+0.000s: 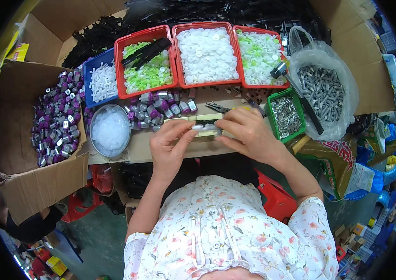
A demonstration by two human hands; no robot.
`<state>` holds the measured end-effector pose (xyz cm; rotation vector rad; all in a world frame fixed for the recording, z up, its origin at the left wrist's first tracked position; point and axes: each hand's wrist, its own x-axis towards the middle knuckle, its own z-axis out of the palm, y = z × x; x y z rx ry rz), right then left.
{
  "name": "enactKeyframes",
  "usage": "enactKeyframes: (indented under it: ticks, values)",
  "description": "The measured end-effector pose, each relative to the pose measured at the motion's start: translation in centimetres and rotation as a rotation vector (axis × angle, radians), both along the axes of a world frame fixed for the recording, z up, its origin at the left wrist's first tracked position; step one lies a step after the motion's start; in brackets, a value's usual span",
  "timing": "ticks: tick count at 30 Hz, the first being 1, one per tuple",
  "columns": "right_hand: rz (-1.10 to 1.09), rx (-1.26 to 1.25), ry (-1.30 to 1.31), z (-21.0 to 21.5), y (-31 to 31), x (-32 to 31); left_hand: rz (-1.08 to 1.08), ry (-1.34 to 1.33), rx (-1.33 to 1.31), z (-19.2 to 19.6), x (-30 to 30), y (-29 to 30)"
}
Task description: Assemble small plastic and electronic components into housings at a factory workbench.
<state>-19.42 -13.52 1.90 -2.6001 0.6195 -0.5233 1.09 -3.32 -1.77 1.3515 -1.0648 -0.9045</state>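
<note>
Small pale part (204, 127), left fingers (187, 138) pinching it, right fingers (230, 127) likewise

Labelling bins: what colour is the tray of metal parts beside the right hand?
The tray is green; best seen in the head view.

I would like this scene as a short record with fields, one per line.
Left hand: fingers closed on a small pale part
Right hand: fingers holding the part's other end
Far side: three red trays, the middle with white discs
Left side: blue tray; cardboard box of purple-and-grey pieces
Right side: green basket of thin metal pieces; plastic bag
Tool: pliers
</note>
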Motion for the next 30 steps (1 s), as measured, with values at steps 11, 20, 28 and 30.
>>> enactKeyframes:
  ticks: [11, 20, 28, 30]
  values:
    - [-0.017, -0.196, 0.187, -0.8, -0.9, 0.2, 0.04, -0.905, -0.368, -3.0, 0.0, 0.3]
    - [0.033, -0.186, 0.242, -1.8, -0.9, 1.3, 0.02, -0.959, -0.435, -3.5, 0.0, 0.0]
    - [0.017, -0.039, 0.129, -2.4, -1.1, 1.2, 0.005, -0.923, -0.396, -3.6, 0.2, 0.2]
    - [-0.019, 0.053, -0.006, -2.4, -1.2, 0.7, 0.048, -0.905, -0.41, -3.4, 0.1, 0.2]
